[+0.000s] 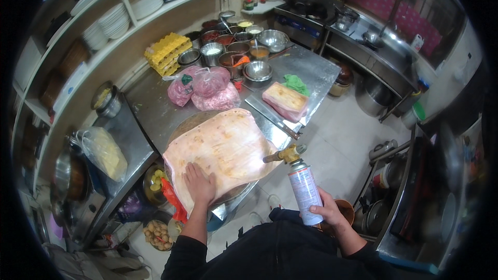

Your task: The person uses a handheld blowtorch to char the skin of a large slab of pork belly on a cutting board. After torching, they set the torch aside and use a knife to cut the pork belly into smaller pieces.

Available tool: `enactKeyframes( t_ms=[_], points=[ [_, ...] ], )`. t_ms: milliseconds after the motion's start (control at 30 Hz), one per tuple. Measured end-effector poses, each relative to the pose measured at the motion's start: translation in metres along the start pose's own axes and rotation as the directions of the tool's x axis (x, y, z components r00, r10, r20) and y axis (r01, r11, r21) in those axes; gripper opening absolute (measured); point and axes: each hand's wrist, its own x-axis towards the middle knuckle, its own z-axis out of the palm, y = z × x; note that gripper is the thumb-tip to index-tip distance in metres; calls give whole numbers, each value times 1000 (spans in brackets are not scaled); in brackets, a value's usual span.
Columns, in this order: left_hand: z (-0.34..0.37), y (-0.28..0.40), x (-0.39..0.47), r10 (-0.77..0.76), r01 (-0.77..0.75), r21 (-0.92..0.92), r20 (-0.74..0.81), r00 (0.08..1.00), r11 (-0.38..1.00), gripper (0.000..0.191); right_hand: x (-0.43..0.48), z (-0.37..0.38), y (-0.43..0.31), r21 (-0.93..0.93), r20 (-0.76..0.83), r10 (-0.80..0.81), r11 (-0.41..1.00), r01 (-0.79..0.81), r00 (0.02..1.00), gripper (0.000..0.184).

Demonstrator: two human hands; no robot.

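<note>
A large slab of pork skin (229,140) lies pale side up over a round chopping board (186,123), with a few browned patches on it. My left hand (199,182) rests flat on its near left part, fingers spread. In my right hand (328,207) is a butane torch (303,190), gripped low on its printed can. The brass nozzle (275,157) points left at the skin's right edge, where a bright glow shows. Behind, a thick block of pork (286,101) sits beside a cleaver (278,120).
Tied bags of pink meat (210,85) lie behind the board on the steel table (149,103). Yellow egg trays (165,52) and several steel pots (212,52) stand farther back. A green cloth (295,84) touches the pork block's far side. A bowl of potatoes (157,235) is on the floor.
</note>
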Motion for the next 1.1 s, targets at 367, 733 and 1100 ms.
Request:
enactKeyframes(
  t_ms=[367,733,1100],
  points=[
    [2,-1,-1,2,-3,-11,-26,1000,1000,91,-1,6,-7,20,-23,23,1000,-23,999,84],
    [0,1,-3,-5,1,-54,-56,998,999,88,8,1,-10,31,-83,-35,999,37,996,89],
    [3,-2,-4,19,-32,-95,-135,991,995,80,12,0,-15,-12,-74,-44,999,43,996,90]
  ],
)
